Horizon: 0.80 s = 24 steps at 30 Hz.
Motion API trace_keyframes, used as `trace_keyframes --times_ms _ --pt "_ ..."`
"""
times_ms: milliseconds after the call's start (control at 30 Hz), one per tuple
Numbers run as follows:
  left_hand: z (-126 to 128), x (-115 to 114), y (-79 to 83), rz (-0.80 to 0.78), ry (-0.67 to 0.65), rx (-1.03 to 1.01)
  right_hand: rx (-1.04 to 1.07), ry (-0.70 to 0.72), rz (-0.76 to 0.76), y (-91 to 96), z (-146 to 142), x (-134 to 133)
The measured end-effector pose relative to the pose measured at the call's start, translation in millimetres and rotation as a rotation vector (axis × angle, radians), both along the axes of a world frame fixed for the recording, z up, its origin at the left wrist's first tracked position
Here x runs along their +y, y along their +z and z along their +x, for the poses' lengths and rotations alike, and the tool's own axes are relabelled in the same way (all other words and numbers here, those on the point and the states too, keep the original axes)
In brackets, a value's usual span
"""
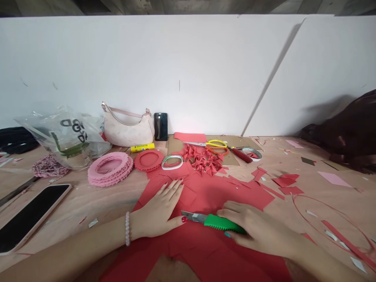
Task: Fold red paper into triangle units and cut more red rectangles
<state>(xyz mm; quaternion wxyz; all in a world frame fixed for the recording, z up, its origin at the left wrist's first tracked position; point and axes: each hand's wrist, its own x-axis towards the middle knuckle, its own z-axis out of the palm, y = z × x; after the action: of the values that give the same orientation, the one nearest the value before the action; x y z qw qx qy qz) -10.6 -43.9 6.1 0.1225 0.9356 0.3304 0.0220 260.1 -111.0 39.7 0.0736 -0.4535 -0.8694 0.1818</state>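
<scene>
Now your left hand (157, 209) lies flat on a red paper sheet (202, 250) at lower centre, its fingers (173, 192) spread open and pressing down. A pale beaded bracelet (127, 229) circles that wrist. At lower right, your right hand (255, 229) has its fingers curled shut around the handle of a green utility knife (225, 224), gripping it. The knife's bare blade (190, 216) points left across the sheet and ends just beside your left thumb (184, 219). Both hands are on the paper, with the knife in one and the sheet held under the other.

To the far right, a thin red paper ring (331, 223) and loose red scraps (286, 184) lie on the worktop (88, 199). At lower left sits a dark-screened device in a pink case (32, 217). Farther up, near the centre, are a stack of pink scalloped paper rings (110, 168), a red scalloped ring (148, 160), and a cluster of folded red paper pieces (202, 160). Scissors with yellow and orange handles (216, 145) lie behind them. Along the white board at the back stand a yellow glue stick (142, 147), a black phone (161, 126), and a cream handbag (127, 127).
</scene>
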Motion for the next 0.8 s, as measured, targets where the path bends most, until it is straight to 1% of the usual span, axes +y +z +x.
trace_keyframes --times_ms 267,433,633,800 --pt "1 0 -1.5 0.018 -0.044 0.022 -0.006 -0.064 0.014 2.2 5 6" --pt "0 1 -2.9 0.031 -0.045 0.023 -0.026 -0.024 -0.006 8.3 12 5" --pt "-1 1 -5.1 0.037 -0.053 0.028 -0.081 -0.124 0.019 9.6 26 4" --pt "0 1 -3.2 0.036 -0.049 0.048 -0.087 -0.113 0.016 8.5 25 6"
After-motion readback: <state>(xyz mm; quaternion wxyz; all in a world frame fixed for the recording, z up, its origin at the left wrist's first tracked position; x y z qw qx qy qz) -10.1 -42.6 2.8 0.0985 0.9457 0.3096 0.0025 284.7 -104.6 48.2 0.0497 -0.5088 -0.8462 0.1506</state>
